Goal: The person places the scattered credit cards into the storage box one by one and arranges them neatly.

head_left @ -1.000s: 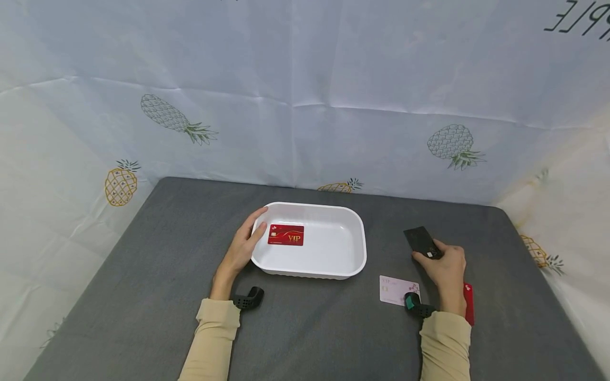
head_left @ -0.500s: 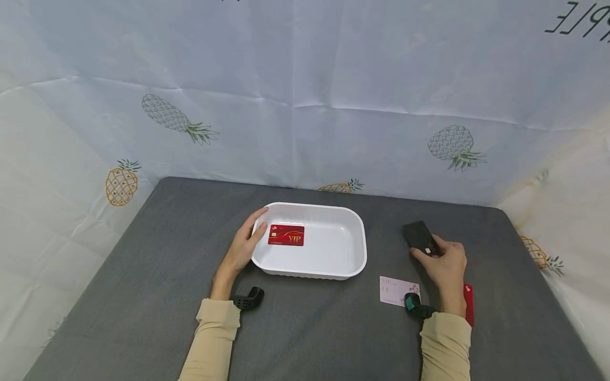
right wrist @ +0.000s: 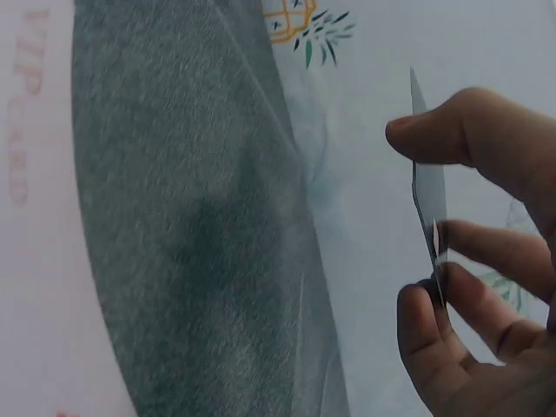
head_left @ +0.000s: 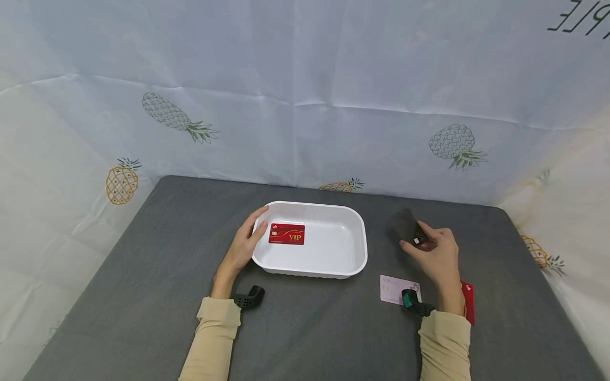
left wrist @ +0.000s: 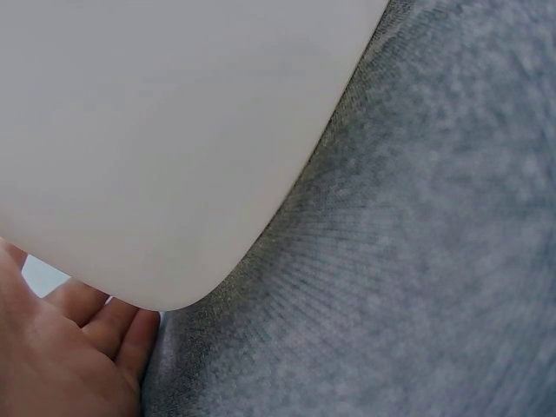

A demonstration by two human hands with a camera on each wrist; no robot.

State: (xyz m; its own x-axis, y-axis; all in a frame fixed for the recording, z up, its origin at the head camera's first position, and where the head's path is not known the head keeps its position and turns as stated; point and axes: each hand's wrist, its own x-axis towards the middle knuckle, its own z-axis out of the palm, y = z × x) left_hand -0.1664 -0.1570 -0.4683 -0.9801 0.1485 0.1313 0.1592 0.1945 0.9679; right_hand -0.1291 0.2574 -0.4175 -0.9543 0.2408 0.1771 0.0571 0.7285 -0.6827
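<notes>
My right hand (head_left: 436, 254) pinches a black card (head_left: 407, 226) between thumb and fingers, tilted and raised off the cloth. The right wrist view shows this card (right wrist: 429, 195) nearly edge-on. My left hand (head_left: 240, 246) grips the left end of a white rectangular tray (head_left: 333, 269), its thumb over the rim; the left wrist view has its fingers (left wrist: 109, 326) against the tray's outer wall. A red VIP card (head_left: 287, 234) lies inside the tray toward the left.
A pink VIP card (head_left: 393, 289) lies right of the tray, partly hidden by the right wrist's black band (head_left: 415, 302). Another red card (head_left: 468, 302) shows beside the right wrist. The grey-covered table (head_left: 314, 328) ends at a pineapple-print cloth (head_left: 305, 132) behind.
My right hand has lifted the black card from the cloth and shifted slightly left and away, tilting the card more steeply. The left hand and tray have stayed in place.
</notes>
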